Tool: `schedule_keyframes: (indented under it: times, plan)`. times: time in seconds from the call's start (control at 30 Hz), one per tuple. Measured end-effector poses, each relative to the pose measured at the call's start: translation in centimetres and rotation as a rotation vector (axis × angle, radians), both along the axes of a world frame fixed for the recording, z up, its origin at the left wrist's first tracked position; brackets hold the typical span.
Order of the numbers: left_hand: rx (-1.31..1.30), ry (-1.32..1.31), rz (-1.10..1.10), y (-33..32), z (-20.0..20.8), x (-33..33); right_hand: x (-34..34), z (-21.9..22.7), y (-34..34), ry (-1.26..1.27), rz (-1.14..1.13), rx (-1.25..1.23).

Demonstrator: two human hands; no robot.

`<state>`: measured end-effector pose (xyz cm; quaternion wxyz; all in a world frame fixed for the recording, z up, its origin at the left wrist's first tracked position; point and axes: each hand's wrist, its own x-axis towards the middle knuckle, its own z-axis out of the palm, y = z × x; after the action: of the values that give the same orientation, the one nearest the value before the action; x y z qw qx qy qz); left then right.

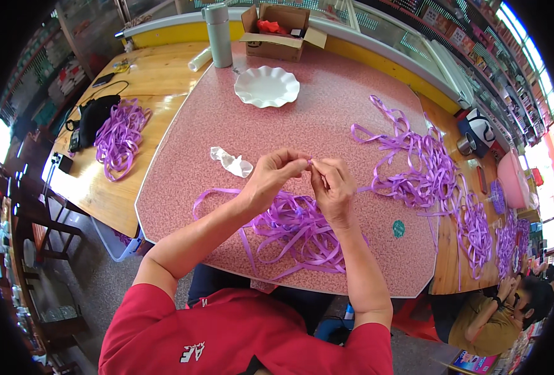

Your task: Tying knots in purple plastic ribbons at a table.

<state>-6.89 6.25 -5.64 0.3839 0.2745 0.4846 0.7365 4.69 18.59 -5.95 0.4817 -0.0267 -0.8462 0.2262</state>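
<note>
Above the middle of the pink table [186, 156], my left hand [272, 178] and my right hand [334, 192] meet with their fingertips pinched together. A small bit of purple ribbon [310, 161] shows between the fingertips; most of it is hidden by my fingers. Below my hands, between my forearms, lies a loose heap of purple ribbons [295, 234], with some darker purple pieces among the loops. A crumpled white tissue or wrapper [230, 162] rests just left of my left hand. A larger tangle of purple ribbons [411, 165] spreads right of my right hand.
A white scalloped plate [267, 87], a pale green flask [218, 37] and an open cardboard box [274, 44] stand at the back. More purple ribbons [122, 137] lie by a black bag [95, 119] on the left wooden table. Another person [492, 312] sits at the right.
</note>
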Motion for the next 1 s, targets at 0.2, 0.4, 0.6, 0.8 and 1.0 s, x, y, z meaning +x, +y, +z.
schedule_keyframes:
  times: [0.2,0.4,0.6,0.8,1.0]
  plan:
    - [0.007,0.010,0.041,0.5,-1.1,0.2,-0.1,0.2,-0.3,0.011,0.050,-0.079]
    - [-0.039,0.054,0.065,0.9,-1.7,0.3,-0.3,0.0,-0.4,0.005,0.051,-0.086]
    - [-0.069,0.154,0.081,0.5,-1.0,0.5,-0.1,-0.1,0.0,-0.055,-0.004,0.025]
    - [-0.133,0.223,0.111,0.9,-2.1,-0.1,-0.2,0.1,0.0,-0.069,0.005,0.072]
    - [-0.048,0.256,0.046,1.2,-2.2,0.4,-0.3,-0.9,-0.3,-0.087,0.046,-0.341]
